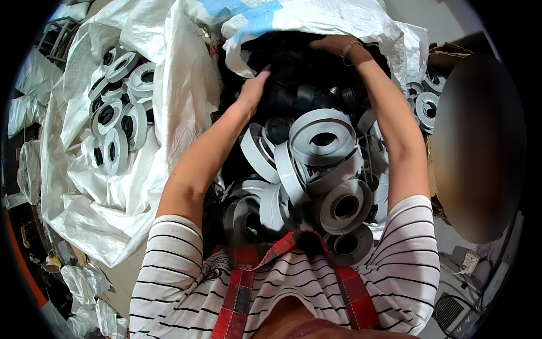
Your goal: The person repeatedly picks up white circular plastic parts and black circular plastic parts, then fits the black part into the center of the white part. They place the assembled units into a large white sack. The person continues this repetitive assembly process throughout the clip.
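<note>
A white woven sack [316, 21] with blue patches lies with its mouth toward me, and dark black plastic pipe fittings [305, 96] fill the opening. My left hand [256, 86] is at the left side of the mouth against the black fittings, its fingertips partly lost in shadow. Deeper inside, under the upper edge of the sack, my right hand [334, 45] reaches over the black parts; its fingers are mostly hidden. Between my forearms, close to my chest, grey plastic ring-shaped fittings [302, 137] are heaped at various tilts.
At the left stands another open white sack [73, 192] holding several grey rings [116, 152] with black inserts. More grey fittings [426, 107] sit by a cardboard box [449, 50] at the right. A blurred patch covers the far right. Crumpled plastic bags [84, 285] lie at lower left.
</note>
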{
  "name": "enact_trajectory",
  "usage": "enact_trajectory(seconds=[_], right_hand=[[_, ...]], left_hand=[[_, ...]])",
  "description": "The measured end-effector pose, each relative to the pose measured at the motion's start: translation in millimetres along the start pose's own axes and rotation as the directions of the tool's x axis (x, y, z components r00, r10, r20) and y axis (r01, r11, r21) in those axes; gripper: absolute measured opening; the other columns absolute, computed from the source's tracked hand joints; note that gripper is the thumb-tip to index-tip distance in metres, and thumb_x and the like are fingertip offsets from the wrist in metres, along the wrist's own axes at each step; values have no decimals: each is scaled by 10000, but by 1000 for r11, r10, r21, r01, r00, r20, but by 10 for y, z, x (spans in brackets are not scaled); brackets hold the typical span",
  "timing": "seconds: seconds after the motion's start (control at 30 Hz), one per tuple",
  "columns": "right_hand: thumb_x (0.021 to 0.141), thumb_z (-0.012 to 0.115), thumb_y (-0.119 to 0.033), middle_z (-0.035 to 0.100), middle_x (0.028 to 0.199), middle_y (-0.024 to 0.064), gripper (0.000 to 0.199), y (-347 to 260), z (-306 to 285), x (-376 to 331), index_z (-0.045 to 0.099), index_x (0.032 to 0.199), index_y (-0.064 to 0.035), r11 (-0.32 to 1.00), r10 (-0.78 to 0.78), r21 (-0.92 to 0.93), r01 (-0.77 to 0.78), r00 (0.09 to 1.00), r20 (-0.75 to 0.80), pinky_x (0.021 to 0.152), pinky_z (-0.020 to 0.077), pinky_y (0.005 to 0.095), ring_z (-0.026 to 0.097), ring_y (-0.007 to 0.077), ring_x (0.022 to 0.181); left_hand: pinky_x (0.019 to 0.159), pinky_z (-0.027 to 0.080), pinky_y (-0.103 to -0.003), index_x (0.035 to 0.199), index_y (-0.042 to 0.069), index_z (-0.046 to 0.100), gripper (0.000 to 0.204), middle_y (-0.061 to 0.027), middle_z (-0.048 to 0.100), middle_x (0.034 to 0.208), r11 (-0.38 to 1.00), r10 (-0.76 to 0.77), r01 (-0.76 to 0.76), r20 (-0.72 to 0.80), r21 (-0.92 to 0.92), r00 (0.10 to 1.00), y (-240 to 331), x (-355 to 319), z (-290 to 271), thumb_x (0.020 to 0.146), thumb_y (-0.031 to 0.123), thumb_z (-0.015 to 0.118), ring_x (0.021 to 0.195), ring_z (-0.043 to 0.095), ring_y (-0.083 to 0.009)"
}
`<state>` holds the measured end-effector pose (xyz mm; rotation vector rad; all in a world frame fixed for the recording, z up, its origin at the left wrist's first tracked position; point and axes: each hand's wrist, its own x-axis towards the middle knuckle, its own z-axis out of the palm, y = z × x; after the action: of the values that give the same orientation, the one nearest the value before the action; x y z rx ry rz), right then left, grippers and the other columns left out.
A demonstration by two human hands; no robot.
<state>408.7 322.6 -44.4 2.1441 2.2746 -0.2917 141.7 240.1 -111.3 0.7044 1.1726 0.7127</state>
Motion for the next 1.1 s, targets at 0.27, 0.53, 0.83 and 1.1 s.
enact_trajectory(seconds=[0.27,0.53,0.83,1.1], right_hand=[[703,613,-397,461,1259,185,646,-653,-278,-1788,454,1297,-200,1000,25,-2,-25,982,186,955,411,392,479,351,1146],[706,623,-182,590,1074,178,411,-569,-251,-2666,556,1101,-92,939,343,68,-337,906,-247,851,451,419,557,358,1001],[673,566,11,541,1133,141,425,-1106,-202,-2932,509,1089,-50,1000,7,1,-7,861,-509,869,429,399,510,341,1037],[589,629,21,552,1091,135,522,-1390,-126,-3038,519,1095,-44,978,-139,-195,78,937,-321,962,370,427,495,341,1043]], left_hand=[[854,453,-311,1138,-59,557,649,-149,615,1041,875,158,-308,380,374,911,3,-1181,137,747,449,657,944,592,-227],[870,466,-342,1162,21,572,512,-171,615,1107,403,628,-724,406,560,664,1085,-1957,-1052,806,386,613,1004,603,-275],[1077,94,-574,1363,239,388,672,-106,225,1476,-669,55,-318,471,672,880,672,-1568,-3485,758,431,609,1389,106,-281],[1047,-12,-620,1300,294,490,769,-31,129,1515,-368,270,271,-176,889,947,694,-1273,-4452,667,731,498,1373,45,-381]])
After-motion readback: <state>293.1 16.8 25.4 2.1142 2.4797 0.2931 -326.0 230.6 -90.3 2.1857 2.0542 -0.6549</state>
